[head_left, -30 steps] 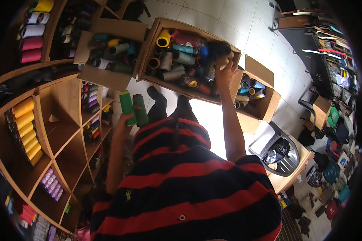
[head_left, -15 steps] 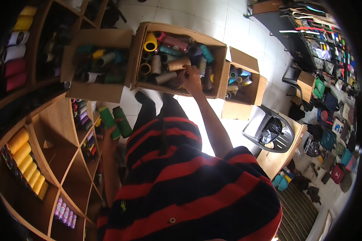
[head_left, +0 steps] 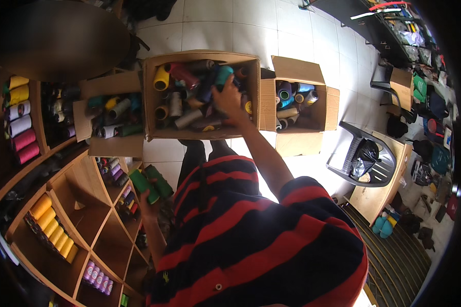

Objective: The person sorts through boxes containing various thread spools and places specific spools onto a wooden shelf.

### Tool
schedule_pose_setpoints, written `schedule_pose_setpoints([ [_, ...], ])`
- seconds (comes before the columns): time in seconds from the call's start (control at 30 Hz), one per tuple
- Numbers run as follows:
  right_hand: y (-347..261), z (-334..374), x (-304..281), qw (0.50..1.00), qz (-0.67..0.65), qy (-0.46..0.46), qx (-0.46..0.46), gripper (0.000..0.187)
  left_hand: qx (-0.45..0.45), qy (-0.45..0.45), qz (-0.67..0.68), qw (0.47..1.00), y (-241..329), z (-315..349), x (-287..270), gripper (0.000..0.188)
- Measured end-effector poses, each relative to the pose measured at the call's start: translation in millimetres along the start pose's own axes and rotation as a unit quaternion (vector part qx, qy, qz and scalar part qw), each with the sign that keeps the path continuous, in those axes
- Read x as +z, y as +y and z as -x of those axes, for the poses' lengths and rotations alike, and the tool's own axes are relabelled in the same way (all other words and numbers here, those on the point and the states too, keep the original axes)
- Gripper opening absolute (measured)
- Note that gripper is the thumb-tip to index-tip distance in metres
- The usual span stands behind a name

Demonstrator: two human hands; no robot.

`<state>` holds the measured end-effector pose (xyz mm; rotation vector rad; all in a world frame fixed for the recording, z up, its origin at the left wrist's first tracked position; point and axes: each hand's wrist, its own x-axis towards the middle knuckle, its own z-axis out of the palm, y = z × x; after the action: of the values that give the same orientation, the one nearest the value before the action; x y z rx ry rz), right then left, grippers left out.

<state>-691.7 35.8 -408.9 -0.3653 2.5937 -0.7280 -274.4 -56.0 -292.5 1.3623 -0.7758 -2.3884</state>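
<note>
The right hand has reached deeper into the middle box.

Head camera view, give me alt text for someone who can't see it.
A person in a red and dark striped shirt reaches their right hand into the middle cardboard box of thread cones, while their left hand holds two green cones beside wooden shelves.

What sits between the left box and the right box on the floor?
The middle box, full of thread cones; the right hand reaches into it. The head view shows this.
</note>
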Motion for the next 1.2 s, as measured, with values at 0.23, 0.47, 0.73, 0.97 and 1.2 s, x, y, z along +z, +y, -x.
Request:
schedule_pose_setpoints([
  [0.23,-24,59,-13,0.979,0.028,-0.06,-0.192,0.088,-0.013,-0.017,-0.02,1.0,-8,8,75,0.051],
  [0.47,7,64,-37,0.983,0.094,-0.043,-0.15,0.076,-0.01,0.004,-0.011,1.0,-17,16,93,0.053],
  [0.73,23,87,-25,0.975,-0.042,-0.119,-0.185,0.057,0.026,0.048,0.02,0.998,-33,21,84,0.053],
  [0.97,24,90,-21,0.951,0.028,-0.108,-0.29,0.044,0.043,0.057,0.055,0.996,-31,46,81,0.047],
  [1.2,-30,110,-10,0.932,-0.084,-0.164,-0.313,0.03,0.067,0.051,0.129,0.988,-35,58,29,0.043],
])
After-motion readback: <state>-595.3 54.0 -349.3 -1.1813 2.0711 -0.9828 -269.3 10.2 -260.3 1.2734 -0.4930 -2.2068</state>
